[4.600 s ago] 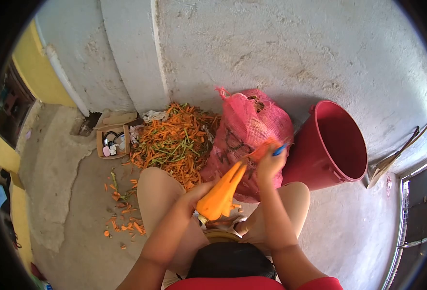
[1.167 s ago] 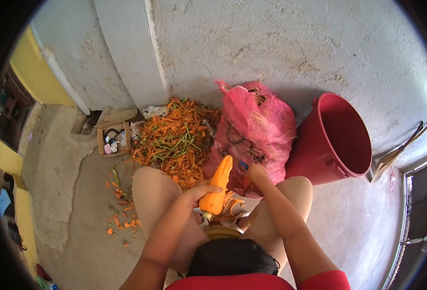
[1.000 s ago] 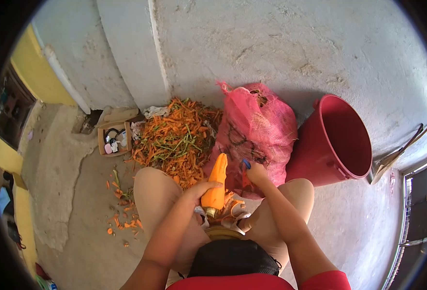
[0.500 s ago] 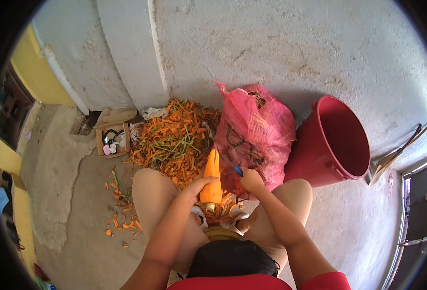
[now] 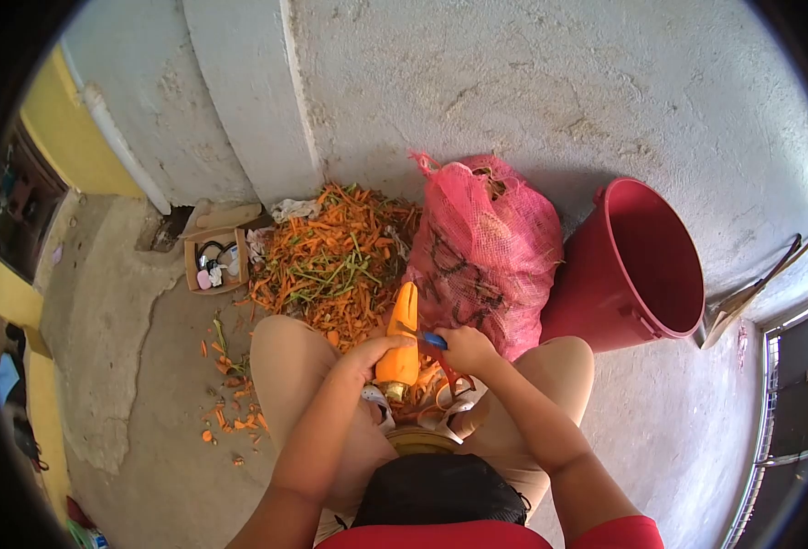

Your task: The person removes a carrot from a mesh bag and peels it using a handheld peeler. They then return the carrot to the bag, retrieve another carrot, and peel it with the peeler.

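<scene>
A large, mostly smooth orange carrot (image 5: 405, 364) stands nearly upright between my knees, narrow end up and stem end down. My left hand (image 5: 370, 355) grips it from the left side. In my right hand (image 5: 468, 349) is a small blue-handled knife (image 5: 434, 340); its thin metal part lies across the middle of the carrot. Below my right hand hangs a thin reddish-orange loop (image 5: 451, 377), whose kind I cannot make out. Orange scraps cover the floor around my feet.
A heap of carrot peelings (image 5: 335, 265) lies by the wall. To its right stand a full pink mesh sack (image 5: 486, 247) and a tilted red bin (image 5: 587, 284). A small cardboard box (image 5: 216, 261) with odds and ends sits left of the heap. A long-handled dustpan (image 5: 724, 316) leans at right.
My right hand has moved slightly left, bringing the blue-handled knife from beside the carrot onto its surface. My left hand keeps its hold on the carrot.
</scene>
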